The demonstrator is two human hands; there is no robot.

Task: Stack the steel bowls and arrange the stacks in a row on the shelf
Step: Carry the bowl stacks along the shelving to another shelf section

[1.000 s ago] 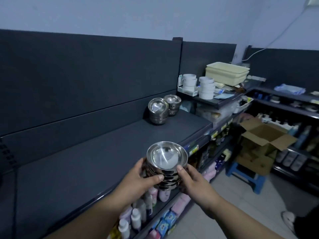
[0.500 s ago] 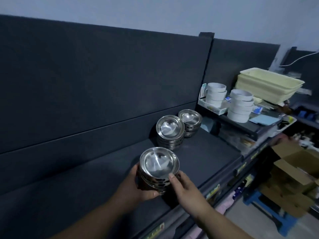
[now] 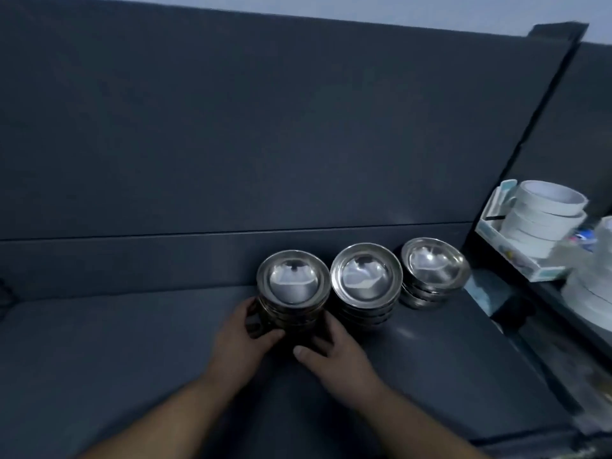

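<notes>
Head view: both hands, left point(image 3: 246, 332) and right point(image 3: 334, 347), cup the sides of the left stack point(image 3: 293, 293) on the shelf point(image 3: 132, 342), just beside the middle stack point(image 3: 366, 281), with the right stack point(image 3: 433, 273) beyond. Placement looks nearly done; next likely calls for letting go without nudging neighbours. Fingertips behind the stack are hidden; white cups point(image 3: 543, 223) at right are blurred.

No text, label, brand or number can be read here. The steel bowl stacks point(image 3: 293, 286) and the dark shelf point(image 3: 132, 342) bear no markings. The white box point(image 3: 516, 256) at the shelf's right edge shows faint coloured print, too blurred to make out.
</notes>
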